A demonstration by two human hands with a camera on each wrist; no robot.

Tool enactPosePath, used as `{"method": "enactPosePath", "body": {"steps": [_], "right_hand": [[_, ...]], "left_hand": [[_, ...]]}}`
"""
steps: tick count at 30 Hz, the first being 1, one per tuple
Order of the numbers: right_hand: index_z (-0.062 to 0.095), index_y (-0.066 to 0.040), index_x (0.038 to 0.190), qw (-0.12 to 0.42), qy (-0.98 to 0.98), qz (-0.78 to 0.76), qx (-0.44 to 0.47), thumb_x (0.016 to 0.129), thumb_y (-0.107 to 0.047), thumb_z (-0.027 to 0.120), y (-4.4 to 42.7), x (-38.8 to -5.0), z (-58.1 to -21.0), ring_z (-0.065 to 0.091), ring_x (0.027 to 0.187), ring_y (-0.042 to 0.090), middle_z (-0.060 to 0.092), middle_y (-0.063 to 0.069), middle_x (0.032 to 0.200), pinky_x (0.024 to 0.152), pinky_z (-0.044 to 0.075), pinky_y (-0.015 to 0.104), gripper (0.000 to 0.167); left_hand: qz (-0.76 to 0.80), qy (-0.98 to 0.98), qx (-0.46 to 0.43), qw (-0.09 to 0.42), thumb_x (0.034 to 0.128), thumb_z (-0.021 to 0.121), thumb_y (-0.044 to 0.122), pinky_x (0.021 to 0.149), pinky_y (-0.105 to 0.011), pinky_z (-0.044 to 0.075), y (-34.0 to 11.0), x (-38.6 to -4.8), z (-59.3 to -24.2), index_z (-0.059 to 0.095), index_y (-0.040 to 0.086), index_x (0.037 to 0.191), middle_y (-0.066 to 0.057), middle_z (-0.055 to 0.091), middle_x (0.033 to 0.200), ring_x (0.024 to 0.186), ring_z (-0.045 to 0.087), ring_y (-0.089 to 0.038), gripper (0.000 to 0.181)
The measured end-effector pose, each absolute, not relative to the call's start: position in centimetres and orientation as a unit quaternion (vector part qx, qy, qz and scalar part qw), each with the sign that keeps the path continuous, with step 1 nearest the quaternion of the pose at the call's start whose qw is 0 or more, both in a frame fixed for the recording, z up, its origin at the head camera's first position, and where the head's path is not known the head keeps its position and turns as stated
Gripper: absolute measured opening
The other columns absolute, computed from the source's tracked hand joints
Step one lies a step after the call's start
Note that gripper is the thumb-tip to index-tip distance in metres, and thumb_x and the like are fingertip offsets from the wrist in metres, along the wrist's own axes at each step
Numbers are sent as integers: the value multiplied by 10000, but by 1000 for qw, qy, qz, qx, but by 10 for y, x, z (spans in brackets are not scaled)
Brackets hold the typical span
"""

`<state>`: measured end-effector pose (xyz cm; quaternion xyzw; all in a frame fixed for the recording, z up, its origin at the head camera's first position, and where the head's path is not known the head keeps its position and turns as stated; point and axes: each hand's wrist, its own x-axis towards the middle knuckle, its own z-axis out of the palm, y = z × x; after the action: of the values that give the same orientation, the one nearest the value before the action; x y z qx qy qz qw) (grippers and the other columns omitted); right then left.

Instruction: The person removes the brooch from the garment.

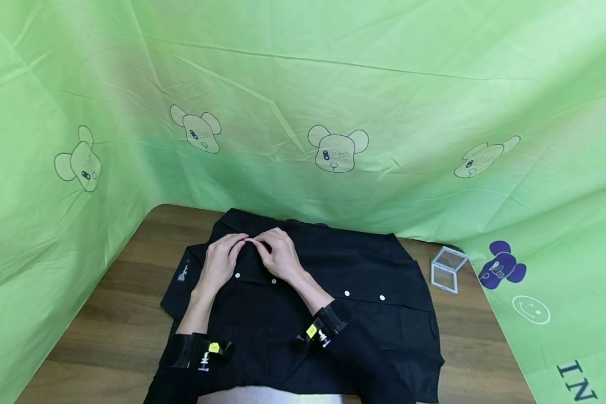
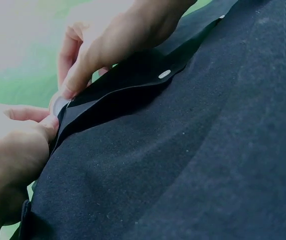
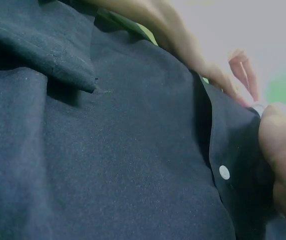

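Observation:
A black short-sleeved shirt (image 1: 303, 331) with white buttons along its front strip lies spread on the wooden table. My left hand (image 1: 220, 262) and right hand (image 1: 280, 255) meet over its upper left part. Between their fingertips is a small pale, rounded piece (image 2: 58, 104) at the edge of the black cloth, pinched by thumb and fingers from both sides. Its exact kind is too small to tell. In the right wrist view, a white button (image 3: 224, 172) shows on the strip near my hands. The strip's edge stands lifted from the cloth below in the left wrist view.
A small clear hinged case (image 1: 445, 269) stands opened at the table's right rear. Wood-grain table (image 1: 116, 314) shows on both sides of the shirt. Green printed cloth (image 1: 303, 84) hangs behind and along the sides.

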<state>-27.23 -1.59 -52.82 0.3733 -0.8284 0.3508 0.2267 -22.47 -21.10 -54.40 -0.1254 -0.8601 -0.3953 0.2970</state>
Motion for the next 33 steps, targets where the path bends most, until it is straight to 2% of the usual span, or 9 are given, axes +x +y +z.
{"method": "enactPosePath", "body": {"steps": [4,8,14,19,27,33], "right_hand": [[876,-98,1083,225,-828,351,375,1073,-161,786,-14,-273,-529,791,1093,229,882,32,1089,1014,621,406,110],[878,-94,1092,226,-826,345,384,1072,-157,790,-14,-274,-529,789,1097,232,882,39,1096,1021,623,404,110],[871,-90,1099,221,-827,329,398,1078,-139,777,-11,-275,-526,784,1104,237,877,43,1096,1030,622,398,108],[869,-93,1093,215,-830,313,409,1074,-141,777,-9,-275,-522,782,1099,243,874,42,1081,1031,619,403,105],[858,-104,1166,208,-863,233,398,1080,-251,780,-9,-273,-511,764,1158,239,865,41,1161,1047,607,412,187],[853,-110,1145,223,-873,163,401,1056,-271,803,-14,-269,-503,753,1131,236,860,39,1136,1000,598,404,191]], "left_hand": [[-395,-852,-134,315,1060,754,32,916,-582,645,-212,-227,-549,840,9,1179,-172,853,1127,1051,827,-399,148],[-397,-846,-134,330,1066,758,66,888,-528,646,-213,-230,-555,849,50,1147,-140,853,1095,1009,822,-363,124],[-389,-860,-128,306,1068,750,41,911,-579,647,-212,-225,-547,842,20,1155,-159,852,1118,1041,827,-389,128],[-380,-873,-117,284,1079,742,44,963,-568,651,-210,-221,-539,840,8,1175,-158,851,1148,1086,826,-374,142],[-326,-886,-143,297,1074,731,14,986,-580,639,-209,-221,-534,825,-20,1178,-191,838,1157,1094,798,-404,144],[-276,-895,-173,304,1069,728,1,963,-577,645,-208,-219,-531,811,-31,1176,-203,826,1162,1075,785,-415,138]]}}
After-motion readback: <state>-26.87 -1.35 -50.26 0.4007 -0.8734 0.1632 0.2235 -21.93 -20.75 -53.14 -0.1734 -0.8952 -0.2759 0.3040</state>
